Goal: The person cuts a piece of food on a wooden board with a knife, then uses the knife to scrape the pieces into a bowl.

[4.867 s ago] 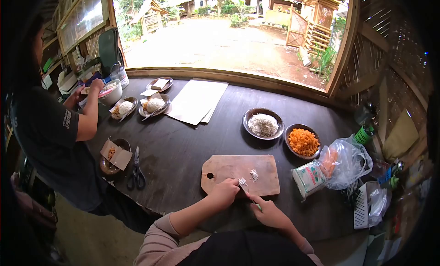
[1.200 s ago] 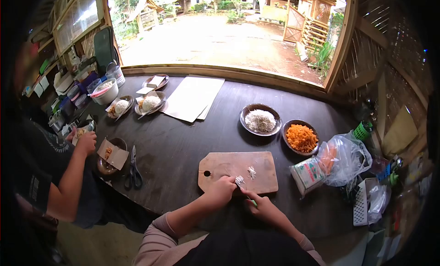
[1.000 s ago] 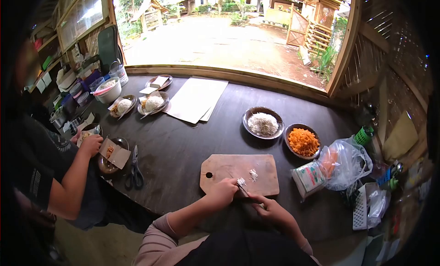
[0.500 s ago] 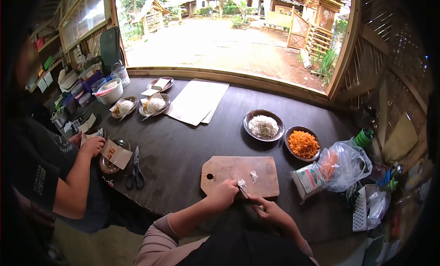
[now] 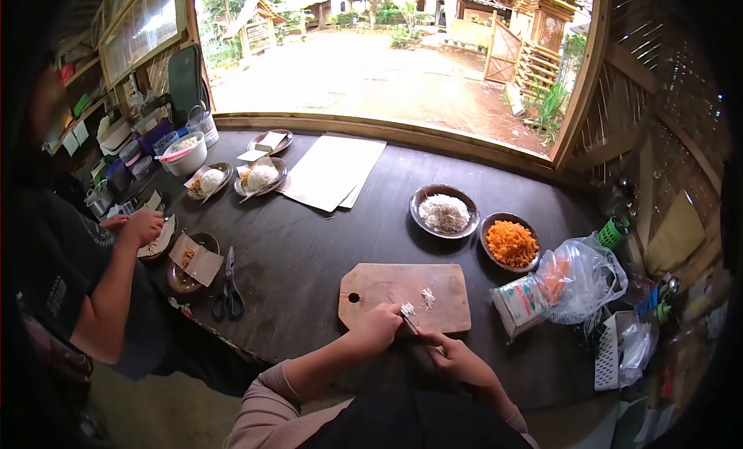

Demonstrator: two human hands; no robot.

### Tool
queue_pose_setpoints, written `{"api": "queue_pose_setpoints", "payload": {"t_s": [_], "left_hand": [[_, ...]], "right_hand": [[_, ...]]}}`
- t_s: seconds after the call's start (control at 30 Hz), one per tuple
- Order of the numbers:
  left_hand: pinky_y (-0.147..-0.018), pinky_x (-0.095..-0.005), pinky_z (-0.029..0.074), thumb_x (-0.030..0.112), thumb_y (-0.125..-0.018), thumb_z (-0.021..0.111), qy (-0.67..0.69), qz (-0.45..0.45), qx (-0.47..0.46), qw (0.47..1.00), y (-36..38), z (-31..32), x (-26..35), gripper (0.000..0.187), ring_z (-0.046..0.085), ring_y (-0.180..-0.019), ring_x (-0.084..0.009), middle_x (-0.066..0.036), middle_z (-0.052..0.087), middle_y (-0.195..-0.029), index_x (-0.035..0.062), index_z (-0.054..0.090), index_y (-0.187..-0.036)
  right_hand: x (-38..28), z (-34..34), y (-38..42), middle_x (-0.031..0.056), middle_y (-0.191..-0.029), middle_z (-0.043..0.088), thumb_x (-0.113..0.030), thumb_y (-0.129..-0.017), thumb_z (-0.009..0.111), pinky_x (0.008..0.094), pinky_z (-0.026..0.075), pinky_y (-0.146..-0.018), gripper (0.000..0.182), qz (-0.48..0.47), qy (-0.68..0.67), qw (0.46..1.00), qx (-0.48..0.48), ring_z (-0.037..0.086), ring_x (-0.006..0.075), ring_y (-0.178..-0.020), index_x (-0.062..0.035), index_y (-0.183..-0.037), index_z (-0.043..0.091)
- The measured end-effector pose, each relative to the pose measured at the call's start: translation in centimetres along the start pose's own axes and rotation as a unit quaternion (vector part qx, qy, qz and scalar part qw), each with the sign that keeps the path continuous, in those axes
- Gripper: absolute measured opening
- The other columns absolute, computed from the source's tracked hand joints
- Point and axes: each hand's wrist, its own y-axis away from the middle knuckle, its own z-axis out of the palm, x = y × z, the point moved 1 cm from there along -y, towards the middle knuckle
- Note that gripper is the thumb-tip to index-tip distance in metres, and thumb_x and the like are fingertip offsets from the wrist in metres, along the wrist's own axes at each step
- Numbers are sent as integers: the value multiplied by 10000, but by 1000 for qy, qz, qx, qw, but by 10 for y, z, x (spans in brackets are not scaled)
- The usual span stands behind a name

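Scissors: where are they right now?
Head view: the scissors lie on the dark table, left of the cutting board, beside the paper-covered bowl.

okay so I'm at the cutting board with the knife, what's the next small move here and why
Probably another thin slice. Your left hand pins a small white piece at the near edge of the cutting board, and your right hand holds the knife right against it. Only a small pile of white shreds lies on the board so far, so the piece likely has more to give.

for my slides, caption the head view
Left hand steadies white bits while right hand cuts on the cutting board.
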Motion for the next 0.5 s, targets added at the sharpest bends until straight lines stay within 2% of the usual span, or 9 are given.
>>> {"api": "queue_pose_setpoints", "payload": {"t_s": [0.1,0.17,0.3,0.37,0.4,0.47,0.5], "left_hand": [[-845,-416,509,-5,-764,577,12,4,-8,1000,0,1,-1,124,617,-941,-332,-136,632,-955,6,687,-819],[-847,-416,510,-2,-763,574,19,15,4,1000,1,9,-7,124,618,-944,-335,-134,633,-964,9,686,-815],[-850,-420,509,-16,-754,567,7,17,6,1000,-1,8,-8,145,617,-945,-338,-130,640,-976,13,692,-824],[-856,-423,509,-34,-742,564,-7,-10,-32,999,-1,3,-2,172,616,-945,-337,-125,645,-996,14,699,-837],[-856,-423,509,-34,-742,564,-7,-12,-31,999,-1,2,-2,172,616,-945,-337,-125,645,-996,14,699,-837],[-861,-423,509,-41,-741,558,-24,-12,-36,999,-2,2,-1,190,617,-949,-336,-123,647,-1011,14,704,-849],[-861,-423,509,-41,-741,558,-22,-11,-40,999,-1,5,-3,190,617,-949,-336,-123,647,-1011,14,704,-849]], "right_hand": [[13,13,-11,198,-1182,669,-97,-976,520,346,496,-883,418,-40,47,998,32,681,301,-1041,-89,-1394,496],[14,21,-15,305,-911,640,-133,-966,541,376,515,-811,445,-50,83,993,69,690,388,-842,-150,-1408,494],[2,11,-5,311,-901,637,-131,-965,541,391,517,-799,444,-49,75,994,64,676,422,-846,-140,-1406,492],[12,4,-3,319,-865,628,-126,-964,540,409,521,-769,445,-132,56,988,65,670,440,-823,-132,-1406,491],[7,3,-1,319,-865,628,-126,-964,540,409,521,-769,445,-132,56,988,64,670,440,-823,-132,-1406,491],[-5,0,3,318,-916,642,-133,-966,540,413,516,-805,440,-17,17,999,26,662,448,-890,-117,-1403,488],[-4,3,-1,318,-916,642,-133,-966,540,413,516,-805,440,-15,15,999,27,662,448,-890,-117,-1403,488]]}}
